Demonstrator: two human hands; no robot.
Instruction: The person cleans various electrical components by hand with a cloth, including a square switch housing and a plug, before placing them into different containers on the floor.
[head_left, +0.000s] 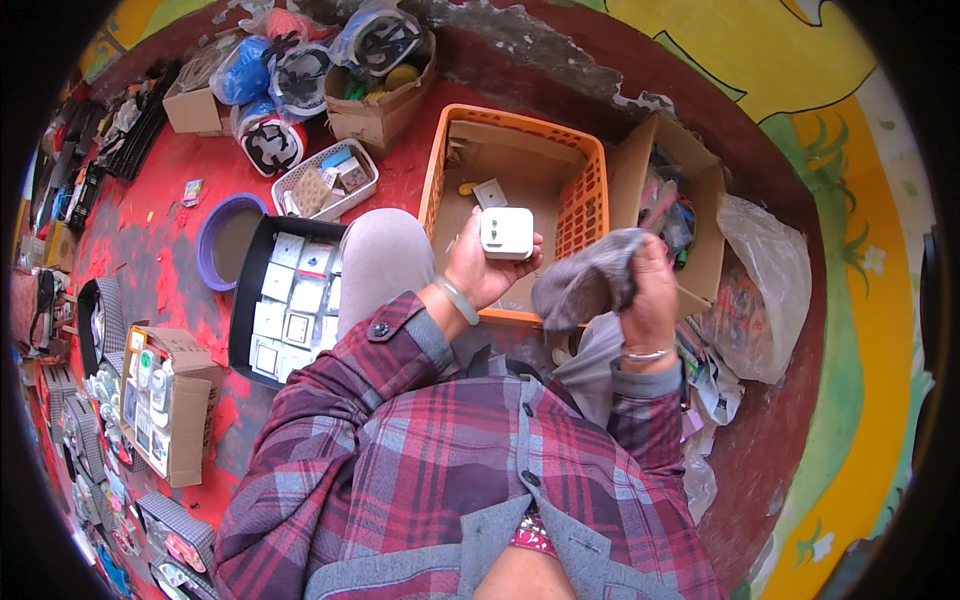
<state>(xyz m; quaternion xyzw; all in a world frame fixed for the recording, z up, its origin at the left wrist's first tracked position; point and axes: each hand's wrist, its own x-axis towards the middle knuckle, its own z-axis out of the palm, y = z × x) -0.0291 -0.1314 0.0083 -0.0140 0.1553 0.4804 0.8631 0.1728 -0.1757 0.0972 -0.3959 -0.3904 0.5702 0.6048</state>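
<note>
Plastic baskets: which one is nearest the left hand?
The large orange basket, right by the left hand; the small white basket stands farther off, to the left.

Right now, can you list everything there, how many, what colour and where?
Plug-like block: one, white, centre
Cloth: one, grey, right of block
Big basket: one, orange, upper centre
Small basket: one, white, upper left
Basin: one, purple, left
Tray: one, black, left
Square items: many, mostly white, in tray
Cardboard boxes: several, brown, left, top, right
Bagged helmets: several, mixed, upper left
Big plastic bag: one, clear, right
Small goods: uncountable, mixed, far left
Wall: one, multicoloured, right
Sleeves: two, plaid, lower centre
Left grip: one, bare, holding block
Right grip: one, bare, holding cloth
</note>
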